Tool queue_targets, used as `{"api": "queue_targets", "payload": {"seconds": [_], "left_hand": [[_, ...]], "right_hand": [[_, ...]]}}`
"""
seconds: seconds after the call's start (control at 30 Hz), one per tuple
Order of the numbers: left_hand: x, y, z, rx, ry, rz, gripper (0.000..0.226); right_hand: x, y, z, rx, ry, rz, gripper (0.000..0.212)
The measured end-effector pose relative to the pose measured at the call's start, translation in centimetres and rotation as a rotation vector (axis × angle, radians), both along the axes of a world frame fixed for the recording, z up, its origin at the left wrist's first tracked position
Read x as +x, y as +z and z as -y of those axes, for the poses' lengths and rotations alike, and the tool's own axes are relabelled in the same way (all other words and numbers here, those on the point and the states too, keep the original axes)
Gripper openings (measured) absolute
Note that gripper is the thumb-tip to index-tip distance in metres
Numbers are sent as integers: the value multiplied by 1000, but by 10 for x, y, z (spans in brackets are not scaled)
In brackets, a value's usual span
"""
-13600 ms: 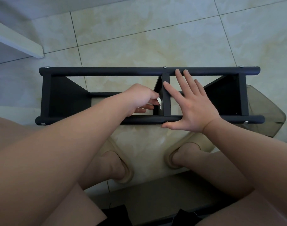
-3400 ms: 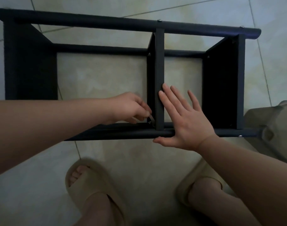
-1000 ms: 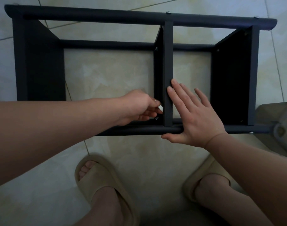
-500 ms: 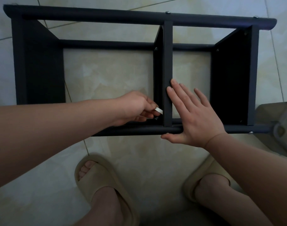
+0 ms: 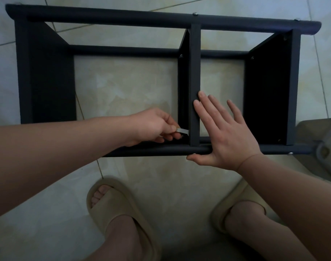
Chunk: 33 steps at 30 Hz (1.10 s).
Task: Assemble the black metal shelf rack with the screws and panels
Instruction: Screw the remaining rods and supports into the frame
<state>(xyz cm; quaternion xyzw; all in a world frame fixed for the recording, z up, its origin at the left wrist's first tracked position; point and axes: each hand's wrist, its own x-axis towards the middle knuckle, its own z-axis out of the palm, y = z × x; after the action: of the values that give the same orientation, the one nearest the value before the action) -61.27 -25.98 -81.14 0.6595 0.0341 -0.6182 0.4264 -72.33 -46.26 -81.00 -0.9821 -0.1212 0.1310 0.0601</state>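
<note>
The black metal shelf rack (image 5: pixel 112 17) lies on its side on the tiled floor, with three panels fixed between its tubes. My left hand (image 5: pixel 155 127) reaches inside the frame and pinches a small flat silver wrench (image 5: pixel 183 130) at the lower near corner of the middle panel (image 5: pixel 195 72), by a screw (image 5: pixel 182 136). My right hand (image 5: pixel 223 134) lies flat with straight fingers, pressing on the middle panel's edge and the near tube (image 5: pixel 151 150). Screw heads (image 5: pixel 194 14) show on the far tube.
My two feet in beige slippers (image 5: pixel 115 204) stand on the floor just in front of the rack. A translucent grey plastic stool (image 5: pixel 322 147) touches the rack's right end. Cream floor tiles surround the frame.
My left hand has turned the wrench slightly and drawn back a little to the left. My right hand and the rack have stayed in place.
</note>
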Motion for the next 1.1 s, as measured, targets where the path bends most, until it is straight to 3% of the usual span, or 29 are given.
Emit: {"api": "queue_targets", "payload": {"seconds": [0.57, 0.83, 0.93, 1.03, 1.1], "left_hand": [[-5, 0, -7, -52, -153, 172, 14], [-5, -4, -5, 14, -232, 209, 18], [0, -6, -3, 79, -247, 316, 17], [2, -3, 0, 79, -206, 424, 16], [2, -1, 4, 21, -120, 371, 15]], "right_hand": [[0, 0, 1, -19, 26, 28, 119], [1, 1, 1, -19, 21, 13, 119], [0, 1, 1, -19, 20, 11, 119], [0, 0, 1, -17, 21, 7, 119], [0, 0, 1, -14, 18, 2, 119]]}}
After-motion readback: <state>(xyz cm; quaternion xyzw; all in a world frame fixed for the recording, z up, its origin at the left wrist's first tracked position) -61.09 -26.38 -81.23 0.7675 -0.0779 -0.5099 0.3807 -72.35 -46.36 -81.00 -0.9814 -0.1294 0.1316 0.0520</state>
